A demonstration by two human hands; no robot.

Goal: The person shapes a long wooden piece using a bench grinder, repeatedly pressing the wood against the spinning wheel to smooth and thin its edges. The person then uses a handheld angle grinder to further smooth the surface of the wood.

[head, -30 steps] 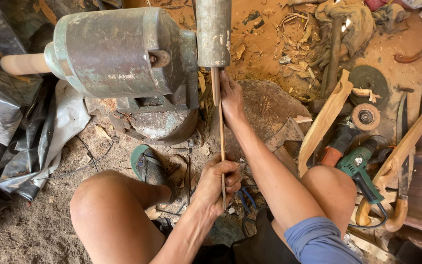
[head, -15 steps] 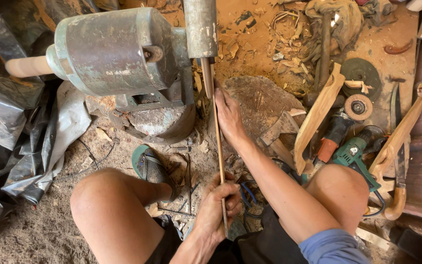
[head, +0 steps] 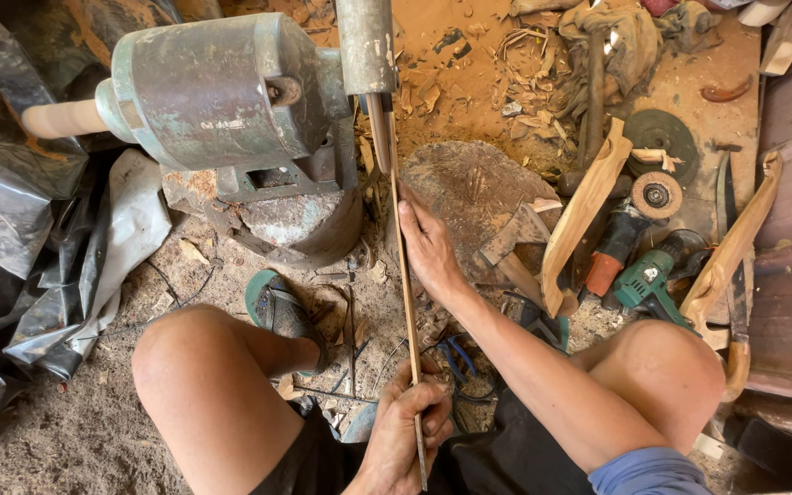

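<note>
A green motor (head: 222,92) sits on the sandy floor, my landmark. Below and right of it, my left hand (head: 405,431) is curled tight around the near end of a thin wooden stick (head: 405,275). The stick runs up to the motor's sanding drum (head: 366,46). Right of the motor, my right hand (head: 428,247) presses the stick's middle, fingers together.

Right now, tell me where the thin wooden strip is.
In the head view the thin wooden strip runs down the middle, from the sanding drum on the green motor, under the right hand, into the left hand.
</note>
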